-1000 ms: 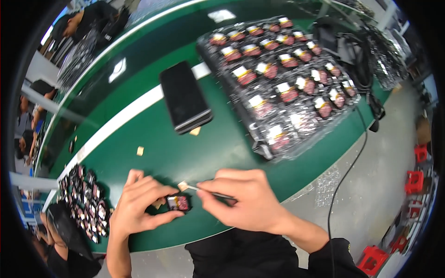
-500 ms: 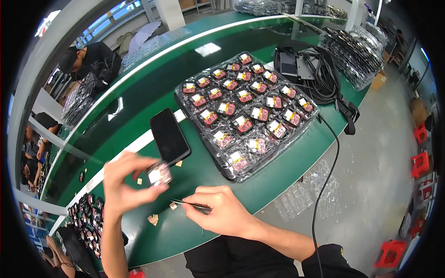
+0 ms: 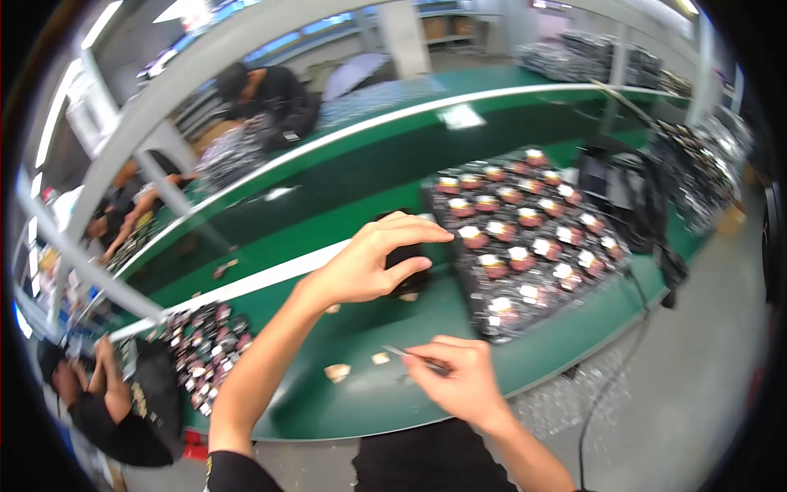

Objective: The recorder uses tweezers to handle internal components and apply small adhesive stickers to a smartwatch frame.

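Observation:
My left hand (image 3: 373, 258) is over the table beside the near-left edge of a black plastic tray (image 3: 469, 291). Its thumb and fingers are apart, and I see nothing between them. Under it, mostly covered, lies a black phone (image 3: 407, 284). My right hand (image 3: 459, 377) grips a pair of tweezers (image 3: 439, 366), their tips pointing left toward a small beige paper piece (image 3: 380, 358) on the green table. Small dark rounded devices (image 3: 546, 248) with white and pink faces fill rows in the tray. Motion blurs the finer details.
A pile of similar devices (image 3: 205, 353) lies at the left of the table (image 3: 426, 316). More paper scraps (image 3: 337, 373) lie near my left forearm. A black bag with cables (image 3: 627, 193) stands beyond the tray, and a black cable (image 3: 611, 377) hangs down right. Co-workers sit left.
My left hand, which held a small device, has moved right toward the tray, and the device no longer shows in it. My right hand keeps the tweezers. The whole view has swung left.

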Available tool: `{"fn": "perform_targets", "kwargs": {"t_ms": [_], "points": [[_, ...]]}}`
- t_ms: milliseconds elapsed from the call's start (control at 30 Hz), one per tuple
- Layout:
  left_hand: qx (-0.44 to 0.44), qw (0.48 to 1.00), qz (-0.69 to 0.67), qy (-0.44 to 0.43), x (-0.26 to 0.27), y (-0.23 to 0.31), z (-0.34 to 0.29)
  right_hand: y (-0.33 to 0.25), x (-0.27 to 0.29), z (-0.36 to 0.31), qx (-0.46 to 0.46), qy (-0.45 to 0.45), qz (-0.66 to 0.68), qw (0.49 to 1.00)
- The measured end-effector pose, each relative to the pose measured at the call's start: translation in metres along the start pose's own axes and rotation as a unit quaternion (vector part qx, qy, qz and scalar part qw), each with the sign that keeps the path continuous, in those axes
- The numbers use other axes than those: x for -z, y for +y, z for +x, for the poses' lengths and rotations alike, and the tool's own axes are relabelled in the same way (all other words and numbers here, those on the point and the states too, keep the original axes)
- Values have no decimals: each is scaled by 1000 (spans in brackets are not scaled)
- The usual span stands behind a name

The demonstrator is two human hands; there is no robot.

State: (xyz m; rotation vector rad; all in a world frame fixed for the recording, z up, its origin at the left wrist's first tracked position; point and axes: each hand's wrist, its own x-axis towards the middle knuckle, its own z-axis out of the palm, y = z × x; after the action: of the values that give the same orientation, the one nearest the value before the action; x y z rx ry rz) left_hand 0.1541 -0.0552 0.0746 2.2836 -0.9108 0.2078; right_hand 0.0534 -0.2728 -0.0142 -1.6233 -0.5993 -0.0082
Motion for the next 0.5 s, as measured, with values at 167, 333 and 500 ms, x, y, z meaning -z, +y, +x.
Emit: {"fn": "perform_targets", "kwargs": {"t_ms": [167, 333, 500], "points": [[171, 952, 240, 78, 54, -89, -119, -8, 8, 0, -9, -11, -26, 1000], [422, 787, 436, 108, 136, -157, -278, -8, 2, 0, -6, -26, -21, 999], [413, 821, 373, 128, 155, -153, -306, -10, 0, 1, -7, -26, -30, 999]]}}
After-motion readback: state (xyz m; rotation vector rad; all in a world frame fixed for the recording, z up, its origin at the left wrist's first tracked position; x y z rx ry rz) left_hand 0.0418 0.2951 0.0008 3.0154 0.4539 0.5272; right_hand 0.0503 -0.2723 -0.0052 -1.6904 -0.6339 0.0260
